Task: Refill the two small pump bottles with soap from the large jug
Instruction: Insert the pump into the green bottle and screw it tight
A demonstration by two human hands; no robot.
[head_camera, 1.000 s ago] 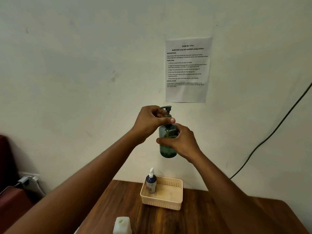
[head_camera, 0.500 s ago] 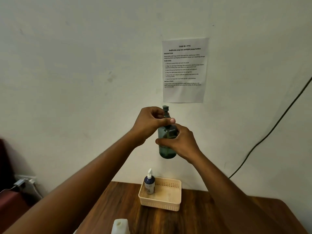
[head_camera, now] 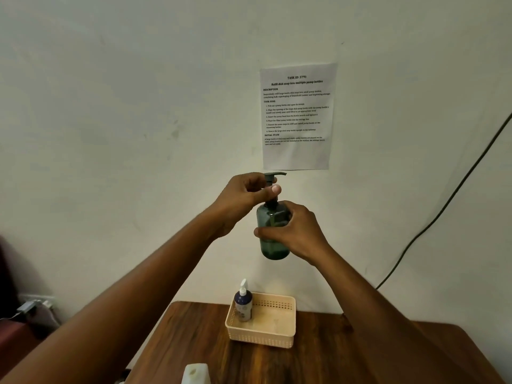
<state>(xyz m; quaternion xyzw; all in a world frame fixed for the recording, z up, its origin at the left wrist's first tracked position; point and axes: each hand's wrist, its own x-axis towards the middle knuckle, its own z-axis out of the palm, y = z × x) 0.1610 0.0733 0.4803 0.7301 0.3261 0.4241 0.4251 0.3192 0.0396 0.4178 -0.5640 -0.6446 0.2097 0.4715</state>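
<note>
At the near edge of the wooden tabletop [head_camera: 318, 364] stands the white jug [head_camera: 195, 373]. Farther back, a beige basket [head_camera: 263, 335] holds a small blue pump bottle [head_camera: 243, 303] upright. Above, against the wall, the right hand [head_camera: 295, 234] grips the green pump bottle [head_camera: 273, 242] — the left hand [head_camera: 243, 199] pinches its pump neck.

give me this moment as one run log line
left hand: grips pump head | right hand: holds green bottle midair | blue bottle: upright in basket | jug: on table
</note>
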